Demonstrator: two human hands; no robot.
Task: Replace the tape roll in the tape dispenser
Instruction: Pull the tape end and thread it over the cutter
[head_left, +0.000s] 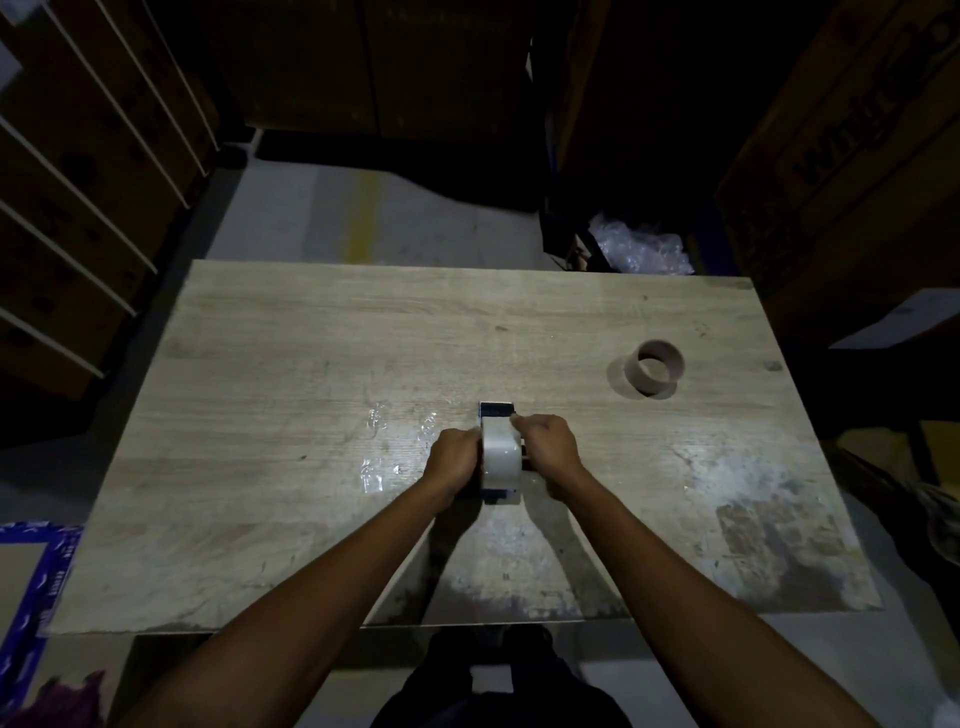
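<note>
A dark blue tape dispenser stands on the wooden table, with a pale tape roll sitting in it on edge. My left hand presses against the roll's left side and grips it. On the right side, my right hand holds the dispenser, its fingers pinched at the top of the roll near the front end. An empty brown cardboard core stands alone at the table's right rear, well away from both hands.
Scraps of clear tape stick to the tabletop left of the dispenser. Cardboard boxes are stacked to the right and behind, shelving to the left. Bubble wrap lies beyond the far edge. A blue-edged box sits at lower left.
</note>
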